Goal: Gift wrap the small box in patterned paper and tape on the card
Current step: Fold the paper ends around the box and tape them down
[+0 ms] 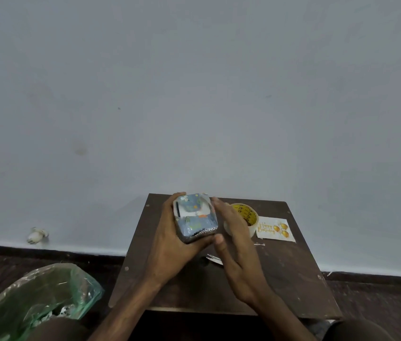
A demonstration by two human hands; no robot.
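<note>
At far left a green bag (39,299) of scraps sits on the dark floor (379,299), with a small white thing (37,235) at the foot of the wall (194,94). The left hand (169,247) grips the box (195,217), fingers curled round its far side, holding it up over the far left part of the surface (280,279). The box is covered in blue patterned paper that looks glossy with tape, with some white showing at a fold on the upper face, so the wrapping seems nearly done. The right hand (233,244) lies flat against the box's right side, fingers straight and together, probably smoothing a flap. Just beyond it stands the tape (243,219), then the card (275,228), lying loose and not yet taped on; that step remains. Paper scraps (215,259) lie on the brown, scuffed surface, which stands against a plain pale wall
</note>
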